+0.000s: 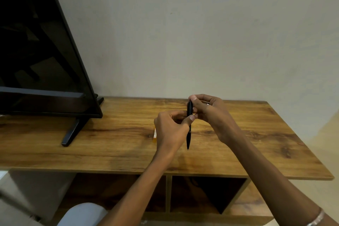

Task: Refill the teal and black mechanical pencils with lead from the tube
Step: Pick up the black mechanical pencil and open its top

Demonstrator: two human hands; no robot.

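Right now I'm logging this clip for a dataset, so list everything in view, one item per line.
Black pencil: one, black, upright, tip down, above the table.
Small orange object: one, orange and white, on the table, mostly hidden by the left hand.
Table: one, brown wood grain, open compartments underneath.
Screen: one, black, on the table's left end.
Wall: one, pale.
Left hand: one, pinches the pencil's middle.
Right hand: one, grips the pencil's top.
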